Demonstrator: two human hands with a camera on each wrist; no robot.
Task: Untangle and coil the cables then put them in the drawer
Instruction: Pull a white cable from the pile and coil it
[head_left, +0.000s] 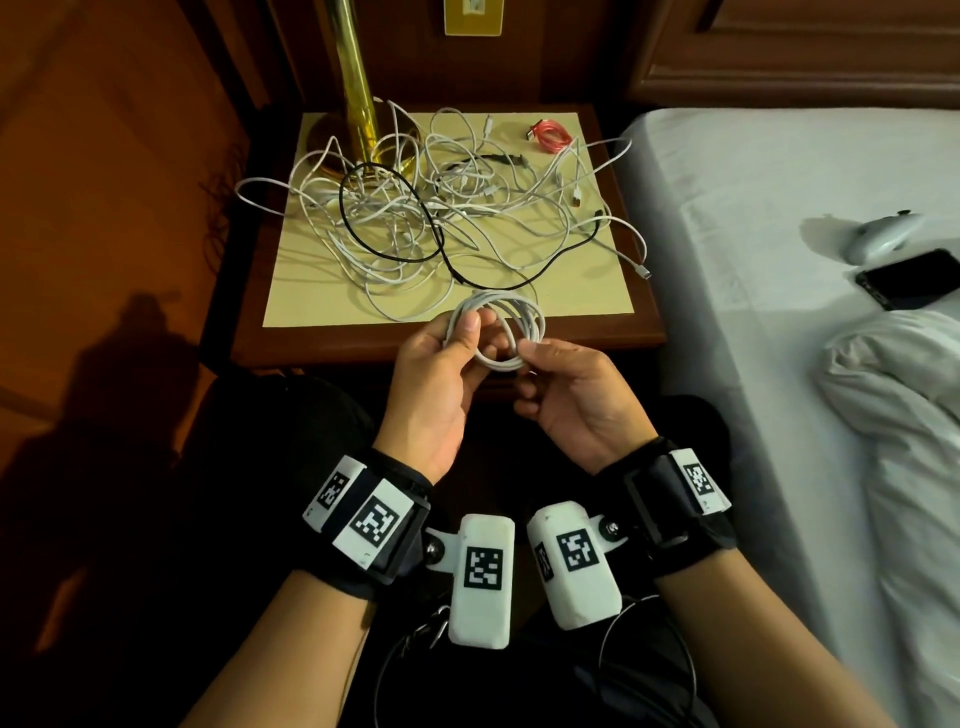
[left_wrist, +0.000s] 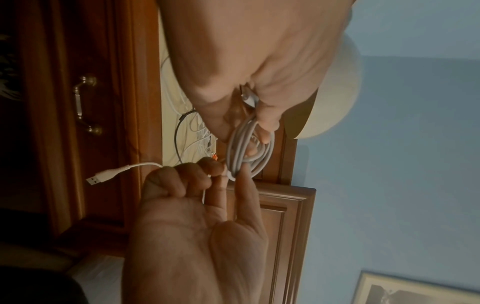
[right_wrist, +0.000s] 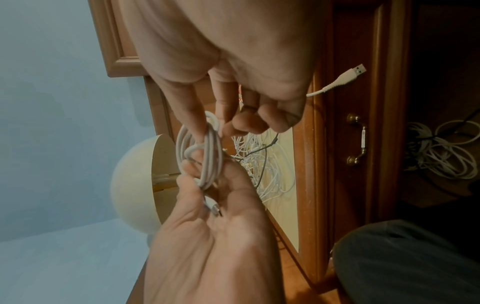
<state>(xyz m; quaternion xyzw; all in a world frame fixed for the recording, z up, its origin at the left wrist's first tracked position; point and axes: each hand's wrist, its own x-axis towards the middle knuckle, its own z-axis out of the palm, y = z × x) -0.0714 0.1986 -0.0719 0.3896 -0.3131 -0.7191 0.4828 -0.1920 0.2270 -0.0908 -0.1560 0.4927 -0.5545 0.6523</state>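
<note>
Holding a white coiled cable (head_left: 497, 332) between both hands at the lower centre of the head view, the person seems to be finishing one coil, probably tucking its end through the loops so that it will not spring apart. At the left of the frame there is only dark wood and shadow. Next comes the left hand (head_left: 441, 384), its thumb and fingers pinching the left side of the coil; one small plug lies in its palm in the right wrist view, likely trapped there to anchor the windings. To the right, the right hand (head_left: 576, 400) pinches the coil's lower right side with thumb and forefinger, the other fingers curled round the free end, whose USB plug (right_wrist: 355, 71) sticks out past the hand.

Above the hands, in the middle of the frame, the nightstand (head_left: 644, 332) carries the tangled cables (head_left: 431, 218), white ones with a black one looped through, beside the brass lamp base (head_left: 358, 104); a red coiled cable (head_left: 553, 137) lies apart at its upper right corner, presumably already done. The drawer handle (right_wrist: 359, 139) shows the drawer shut, so storing appears yet to come. At far right, a dark phone (head_left: 914, 278) lies on the bed (head_left: 779, 260).

No brand or readable writing shows; the wrist bands bear only black-and-white square markers.
</note>
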